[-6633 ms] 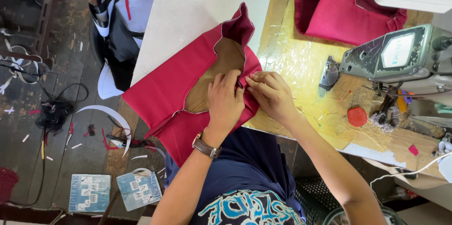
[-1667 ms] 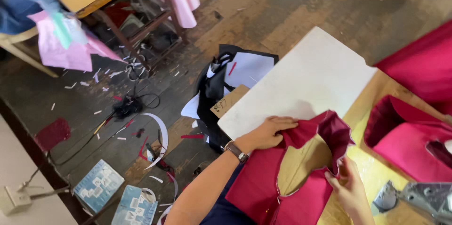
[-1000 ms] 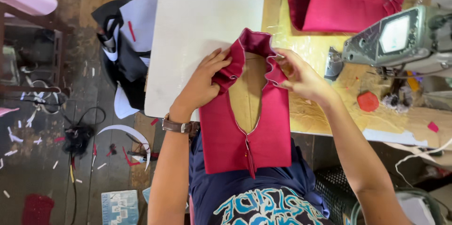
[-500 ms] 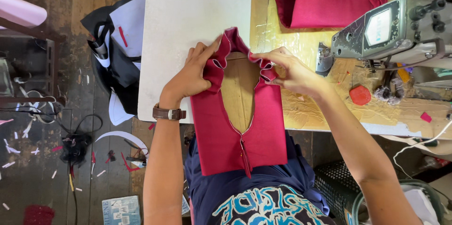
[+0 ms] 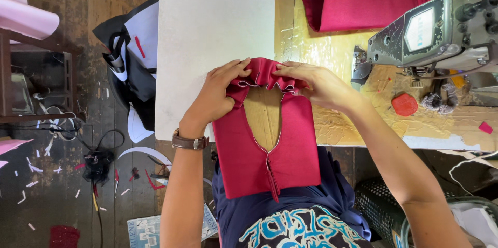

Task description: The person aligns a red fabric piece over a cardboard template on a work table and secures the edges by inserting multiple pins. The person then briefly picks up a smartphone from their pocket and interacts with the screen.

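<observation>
We are now bunching the red garment (image 5: 270, 149) at the bench's near edge, left hand (image 5: 218, 97) and right hand (image 5: 316, 84) both pinching its newly gathered collar.

The person's forearms are bare, with no sleeves in view. A brown leather-strap wristwatch (image 5: 190, 142) with a metal case circles the left wrist. Below the watch shows a dark navy top (image 5: 295, 219) with a swirling turquoise and white print.
</observation>
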